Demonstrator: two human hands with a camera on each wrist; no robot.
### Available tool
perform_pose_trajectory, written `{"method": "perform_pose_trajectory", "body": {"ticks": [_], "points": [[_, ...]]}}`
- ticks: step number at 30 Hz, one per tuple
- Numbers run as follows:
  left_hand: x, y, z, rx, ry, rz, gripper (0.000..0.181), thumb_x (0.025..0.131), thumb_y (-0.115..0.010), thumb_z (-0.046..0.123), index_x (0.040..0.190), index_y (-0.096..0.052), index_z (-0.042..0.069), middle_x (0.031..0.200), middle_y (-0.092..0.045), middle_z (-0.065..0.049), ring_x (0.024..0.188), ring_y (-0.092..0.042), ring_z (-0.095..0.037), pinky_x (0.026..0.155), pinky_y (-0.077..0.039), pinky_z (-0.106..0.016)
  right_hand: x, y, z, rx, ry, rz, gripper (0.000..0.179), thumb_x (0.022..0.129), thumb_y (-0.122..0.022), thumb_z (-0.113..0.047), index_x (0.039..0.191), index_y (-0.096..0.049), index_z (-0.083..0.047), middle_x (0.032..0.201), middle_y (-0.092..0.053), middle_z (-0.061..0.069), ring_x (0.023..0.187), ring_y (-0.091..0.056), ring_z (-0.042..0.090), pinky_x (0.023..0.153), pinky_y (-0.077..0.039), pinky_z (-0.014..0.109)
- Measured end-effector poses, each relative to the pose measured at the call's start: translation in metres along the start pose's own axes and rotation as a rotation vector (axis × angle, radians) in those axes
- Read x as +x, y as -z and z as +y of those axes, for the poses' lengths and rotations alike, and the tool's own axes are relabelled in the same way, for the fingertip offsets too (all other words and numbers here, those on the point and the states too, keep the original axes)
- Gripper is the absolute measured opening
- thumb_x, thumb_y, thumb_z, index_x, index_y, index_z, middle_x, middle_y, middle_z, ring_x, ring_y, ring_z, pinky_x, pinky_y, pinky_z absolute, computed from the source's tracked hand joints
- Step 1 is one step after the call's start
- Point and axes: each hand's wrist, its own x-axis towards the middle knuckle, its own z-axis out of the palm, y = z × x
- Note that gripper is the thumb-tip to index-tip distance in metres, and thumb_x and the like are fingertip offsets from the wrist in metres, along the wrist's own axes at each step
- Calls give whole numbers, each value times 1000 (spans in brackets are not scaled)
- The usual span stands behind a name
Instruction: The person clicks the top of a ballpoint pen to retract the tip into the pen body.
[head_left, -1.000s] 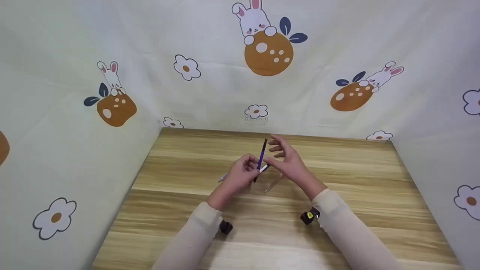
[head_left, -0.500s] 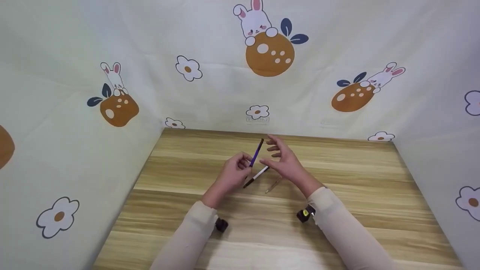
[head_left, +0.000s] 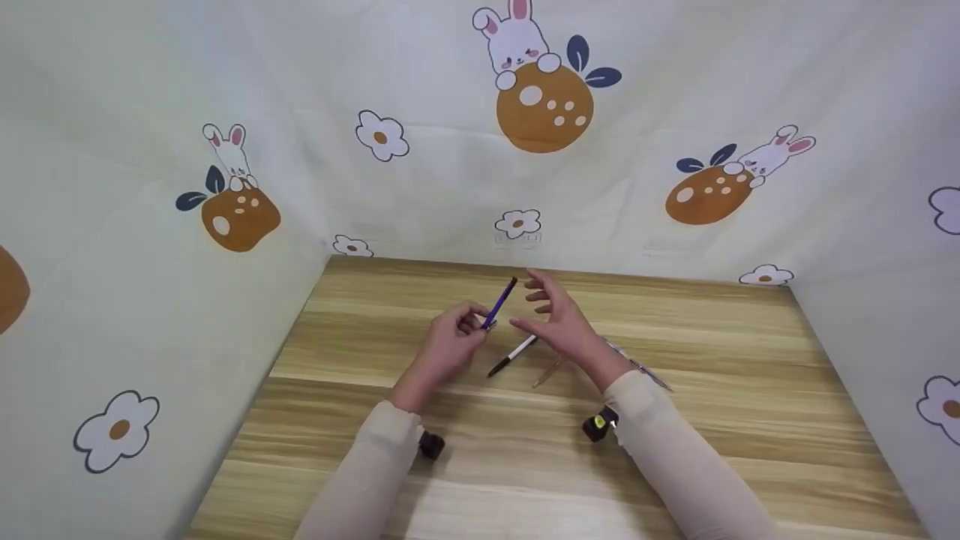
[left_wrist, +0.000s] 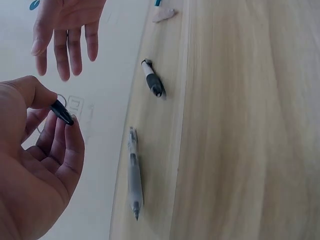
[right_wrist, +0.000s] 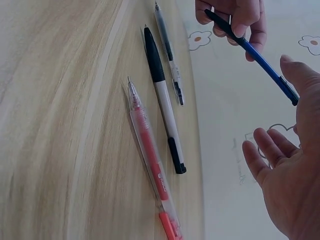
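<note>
My left hand [head_left: 452, 336] pinches a blue pen [head_left: 500, 303] with black ends near its lower part, and the pen tilts up toward the right. Close by on the right, my right hand [head_left: 564, 321] has its fingers spread apart and holds nothing; in the head view it stands beside the pen's upper end. Below the hands lies a white pen with black ends [right_wrist: 166, 102] on the table. A clear pen with a red refill [right_wrist: 150, 155] lies alongside it. Nearer the left hand is a clear pen with dark parts [left_wrist: 134, 175].
A slim pen [head_left: 651, 373] lies on the wood-grain table [head_left: 510, 480], partly hidden behind the right wrist. Pale cloth walls [head_left: 427, 180] printed with rabbits, oranges and flowers stand at the back and both sides.
The left hand has moved left with the blue pen, uncovering the white pen. The right hand has shifted slightly left, and a pen now shows beyond its wrist.
</note>
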Motion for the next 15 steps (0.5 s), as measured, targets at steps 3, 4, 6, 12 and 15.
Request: {"method": "perform_pose_trajectory", "body": {"ticks": [3,4,6,12,15], "points": [[0,5,-1,18,4,0,30,95,-72,-4,122,-77,10,99,-69,-5,91,-66,-21,84,-57,-36,1,-2,-1,-2,-11,0,90,95,-90,-18,168,-39,-8,153,-54,18,138,-58,43,114,-50,55],[0,6,-1,23,8,0,30,96,-72,-3,122,-77,10,99,-69,-5,91,-66,-21,84,-57,-37,2,-3,-1,2,-15,-2,90,95,-90,-18,168,-39,-9,154,-54,17,138,-57,44,114,-50,55],[1,8,-2,36,10,2,30,96,-73,-3,122,-77,11,99,-69,-5,91,-66,-21,84,-57,-37,3,-5,-1,11,-15,-6,90,95,-90,-17,169,-39,-10,154,-53,18,139,-56,46,114,-49,56],[0,16,-4,64,12,16,32,95,-76,-2,123,-78,12,97,-70,-4,88,-66,-20,78,-57,-34,8,-11,0,11,-8,-18,92,94,-91,-21,169,-39,-10,155,-53,18,139,-56,45,114,-49,57],[-1,20,-6,77,12,17,32,95,-77,-2,124,-78,13,96,-69,-4,87,-66,-20,76,-56,-33,11,-15,0,12,-9,-27,93,94,-91,-19,170,-38,-9,158,-51,20,140,-55,45,115,-48,58]]}}
